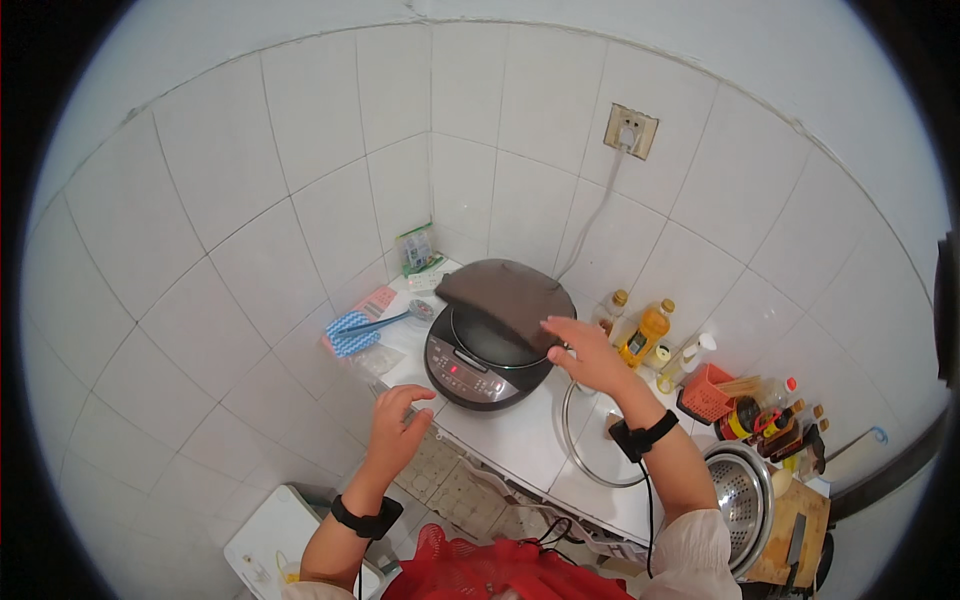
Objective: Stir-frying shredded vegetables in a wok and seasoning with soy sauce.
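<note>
On the white tiled counter stands a round black electric cooker [469, 379] with a lit control panel. Its brown upper lid [501, 289] appears tilted up towards the wall, over a dark round area with a metal rim. My right hand [589, 356] is at the lid's right edge, fingers apart; whether the fingertips touch the lid I cannot tell. In front of the cooker's left side, my left hand [400, 424] hovers with fingers curved and nothing in it. A round glass pot lid with a metal rim [568, 435] lies on the counter below my right forearm.
Left of the cooker are a blue-handled brush [379, 324], a blue-and-white cloth [352, 335] and a green packet [418, 249]. To the right stand an oil bottle [646, 334], a spray bottle [694, 356], an orange basket [707, 394], a steel colander [731, 499] and a knife [796, 540] on a wooden board [814, 510].
</note>
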`<state>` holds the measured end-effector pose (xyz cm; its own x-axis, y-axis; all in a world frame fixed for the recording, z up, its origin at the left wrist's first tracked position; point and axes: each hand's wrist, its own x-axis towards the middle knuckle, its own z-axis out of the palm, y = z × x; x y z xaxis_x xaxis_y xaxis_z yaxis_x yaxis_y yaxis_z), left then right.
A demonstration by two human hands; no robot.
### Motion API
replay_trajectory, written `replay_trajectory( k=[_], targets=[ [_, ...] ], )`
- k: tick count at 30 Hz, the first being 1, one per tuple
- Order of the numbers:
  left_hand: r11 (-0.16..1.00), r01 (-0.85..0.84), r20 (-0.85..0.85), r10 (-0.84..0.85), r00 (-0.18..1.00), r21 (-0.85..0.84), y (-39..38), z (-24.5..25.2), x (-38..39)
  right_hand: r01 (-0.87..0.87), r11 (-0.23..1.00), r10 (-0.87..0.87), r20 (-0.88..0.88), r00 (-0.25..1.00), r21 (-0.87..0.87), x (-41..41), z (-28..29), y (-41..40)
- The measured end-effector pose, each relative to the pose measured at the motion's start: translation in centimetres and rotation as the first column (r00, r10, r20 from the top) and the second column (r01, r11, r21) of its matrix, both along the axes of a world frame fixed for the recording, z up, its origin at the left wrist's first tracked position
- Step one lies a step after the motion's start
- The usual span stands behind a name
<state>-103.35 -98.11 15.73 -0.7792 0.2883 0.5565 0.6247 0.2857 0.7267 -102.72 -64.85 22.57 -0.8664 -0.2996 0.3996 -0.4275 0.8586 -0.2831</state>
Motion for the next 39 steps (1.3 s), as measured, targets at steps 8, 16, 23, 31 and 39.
replay_trajectory(
  k=[8, 16, 23, 31, 39],
  targets=[
    [1.000, -0.013, -0.007, 0.013, 1.000, -0.002, 0.5, -0.3, 0.4, 0.071, 0.987, -0.095, -0.167, 0.981, -0.144, -1.6, 1.6, 0.7],
    [0.998, -0.066, 0.023, 0.066, 0.998, -0.019, 0.6, -0.9, 0.8, -0.007, 0.994, -0.002, 0.087, 0.996, 0.108, 1.9, -4.9, -0.5],
    [0.996, -0.077, 0.009, 0.077, 0.997, -0.042, 1.6, 0.1, 1.4, -0.061, 0.988, 0.052, -0.069, 0.996, -0.141, -2.1, -0.1, 3.6],
    [0.999, -0.005, 0.006, 0.006, 1.000, -0.036, 4.5, 1.2, 3.2, 0.132, 0.860, -0.197, -0.083, 0.977, -0.493, -9.2, 5.8, 9.4],
    [0.993, 0.119, -0.037, -0.120, 0.992, -0.024, 6.4, 2.2, 5.7, 0.159, 0.764, -0.373, -0.227, 0.900, -0.626, -2.7, 3.3, 7.0]
  ],
)
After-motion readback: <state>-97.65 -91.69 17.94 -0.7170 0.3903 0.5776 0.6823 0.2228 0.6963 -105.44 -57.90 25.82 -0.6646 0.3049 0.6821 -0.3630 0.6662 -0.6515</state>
